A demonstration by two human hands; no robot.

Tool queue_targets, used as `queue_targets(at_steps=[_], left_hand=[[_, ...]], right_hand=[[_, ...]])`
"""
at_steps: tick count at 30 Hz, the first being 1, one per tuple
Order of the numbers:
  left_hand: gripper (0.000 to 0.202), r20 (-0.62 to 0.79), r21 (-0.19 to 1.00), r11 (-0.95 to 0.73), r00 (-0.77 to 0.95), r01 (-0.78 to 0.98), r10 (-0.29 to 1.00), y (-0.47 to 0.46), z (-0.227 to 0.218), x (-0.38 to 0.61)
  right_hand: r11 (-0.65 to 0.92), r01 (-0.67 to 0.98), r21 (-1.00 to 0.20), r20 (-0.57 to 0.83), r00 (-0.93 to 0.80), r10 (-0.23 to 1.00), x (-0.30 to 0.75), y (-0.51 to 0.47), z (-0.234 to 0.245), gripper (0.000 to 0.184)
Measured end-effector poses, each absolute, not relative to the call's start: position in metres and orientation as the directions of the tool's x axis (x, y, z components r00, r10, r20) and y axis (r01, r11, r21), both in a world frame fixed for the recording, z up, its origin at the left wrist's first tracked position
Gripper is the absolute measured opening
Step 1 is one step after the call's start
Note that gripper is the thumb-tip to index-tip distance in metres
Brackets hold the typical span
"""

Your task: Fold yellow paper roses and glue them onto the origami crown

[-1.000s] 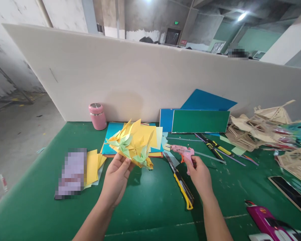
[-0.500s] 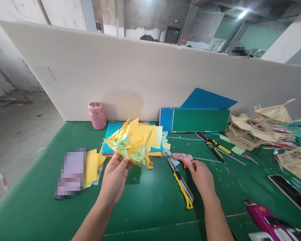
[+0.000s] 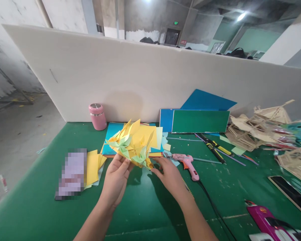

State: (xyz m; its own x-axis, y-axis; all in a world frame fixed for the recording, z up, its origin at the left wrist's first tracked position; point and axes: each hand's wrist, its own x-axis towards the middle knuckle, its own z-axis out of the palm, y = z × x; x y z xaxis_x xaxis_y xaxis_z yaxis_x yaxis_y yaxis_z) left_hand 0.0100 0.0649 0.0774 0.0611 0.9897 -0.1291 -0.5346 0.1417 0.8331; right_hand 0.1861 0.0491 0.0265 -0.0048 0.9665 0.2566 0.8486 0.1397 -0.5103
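My left hand (image 3: 116,177) is closed on the lower edge of a folded paper piece (image 3: 132,144) of yellow and pale green points, held up above the green table (image 3: 145,207). My right hand (image 3: 169,175) has its fingers stretched toward the piece's lower right tip and touches it there. It holds nothing. The pink glue gun (image 3: 187,161) lies on the table just right of that hand, its black cord trailing toward me.
A pink cup (image 3: 97,116) stands by the white partition (image 3: 140,77). Coloured paper sheets (image 3: 92,165) lie left, blue and green boards (image 3: 200,120) lean at the back. Wooden stick models (image 3: 261,129), screwdrivers (image 3: 214,145) and a magenta tool (image 3: 268,222) fill the right.
My right hand has let go of the pink glue gun, which now lies on the table, and has moved left to the paper piece. The left hand has stayed put.
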Motion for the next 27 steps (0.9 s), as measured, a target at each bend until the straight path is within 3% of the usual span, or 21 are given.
queue_targets(at_steps=[6,19,23,27], left_hand=[[0.036,-0.124,0.836,0.139,0.064,-0.531,0.99,0.063,0.078,0.012],[0.032,-0.121,0.844,0.145,0.08,-0.516,0.989,0.062,0.08,0.014],[0.032,-0.13,0.85,0.15,0.075,-0.504,0.989,0.061,0.083,0.016],[0.033,-0.141,0.86,0.166,0.088,-0.484,0.986,0.059,0.085,0.017]], right_hand=[[0.13,0.887,-0.444,0.319,0.02,0.948,0.176,0.056,0.016,0.008],[0.15,0.905,-0.399,0.383,0.016,0.924,0.181,0.059,0.01,0.017],[0.156,0.868,-0.471,0.456,0.088,0.886,0.186,0.05,0.042,0.016],[0.292,0.773,-0.563,0.622,0.163,0.766,0.179,0.037,0.084,0.011]])
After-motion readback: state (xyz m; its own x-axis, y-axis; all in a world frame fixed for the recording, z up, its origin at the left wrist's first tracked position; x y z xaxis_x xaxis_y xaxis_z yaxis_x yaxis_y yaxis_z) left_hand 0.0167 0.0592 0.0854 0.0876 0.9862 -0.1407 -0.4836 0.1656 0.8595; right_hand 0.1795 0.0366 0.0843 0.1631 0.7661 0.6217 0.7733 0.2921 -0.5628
